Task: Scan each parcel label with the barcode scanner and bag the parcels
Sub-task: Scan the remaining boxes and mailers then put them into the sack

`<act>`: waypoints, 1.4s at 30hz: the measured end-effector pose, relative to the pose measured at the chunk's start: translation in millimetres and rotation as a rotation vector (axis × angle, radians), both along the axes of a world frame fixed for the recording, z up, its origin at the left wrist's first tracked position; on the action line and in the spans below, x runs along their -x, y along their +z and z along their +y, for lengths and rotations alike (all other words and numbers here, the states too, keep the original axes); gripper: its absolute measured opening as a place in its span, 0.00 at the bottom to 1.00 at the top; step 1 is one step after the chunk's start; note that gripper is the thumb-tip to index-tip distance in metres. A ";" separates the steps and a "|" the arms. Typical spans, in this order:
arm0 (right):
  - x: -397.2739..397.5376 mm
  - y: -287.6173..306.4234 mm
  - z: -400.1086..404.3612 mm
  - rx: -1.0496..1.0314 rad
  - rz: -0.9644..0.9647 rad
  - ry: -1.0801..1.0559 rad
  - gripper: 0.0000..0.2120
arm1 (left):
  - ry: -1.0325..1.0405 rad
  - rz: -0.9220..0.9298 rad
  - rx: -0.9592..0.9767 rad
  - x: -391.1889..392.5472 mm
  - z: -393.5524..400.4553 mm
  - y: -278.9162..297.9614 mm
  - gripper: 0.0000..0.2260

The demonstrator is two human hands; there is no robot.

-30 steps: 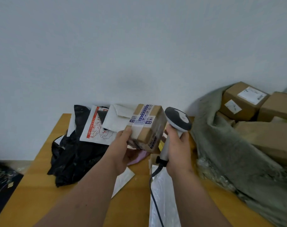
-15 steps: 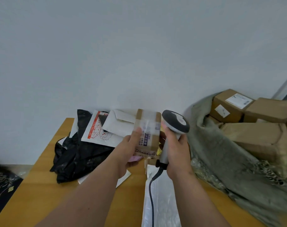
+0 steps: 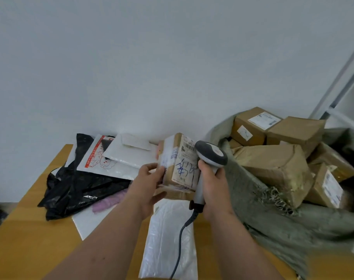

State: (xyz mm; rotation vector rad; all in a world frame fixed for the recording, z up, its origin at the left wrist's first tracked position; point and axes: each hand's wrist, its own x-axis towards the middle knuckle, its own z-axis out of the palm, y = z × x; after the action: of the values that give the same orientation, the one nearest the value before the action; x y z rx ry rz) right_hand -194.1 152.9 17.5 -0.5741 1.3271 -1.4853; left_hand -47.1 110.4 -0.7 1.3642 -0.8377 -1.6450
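bare forearms (image 3: 111, 237), no sleeves

head-worn view, facing forward and down, close over table (image 3: 26, 245), wall behind

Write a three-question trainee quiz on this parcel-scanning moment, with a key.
1. True or false: the left hand holds the small cardboard parcel off the table.
2. What does the right hand grip?
A. a tape roll
B. the barcode scanner
C. a pen
3. Fill in: the scanned boxes lie in a green ____ at the right.

Key: 1 true; 2 B; 3 sack.
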 end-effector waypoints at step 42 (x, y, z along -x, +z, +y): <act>-37.0 14.1 11.4 -0.148 0.131 0.163 0.09 | 0.007 -0.168 0.126 -50.9 2.0 -26.9 0.34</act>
State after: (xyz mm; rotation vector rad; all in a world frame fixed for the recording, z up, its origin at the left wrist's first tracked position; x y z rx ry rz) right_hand -157.1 164.3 31.6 -0.6758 1.4418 -1.2240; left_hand 3.8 112.3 -27.7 1.4283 -1.0153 -1.4619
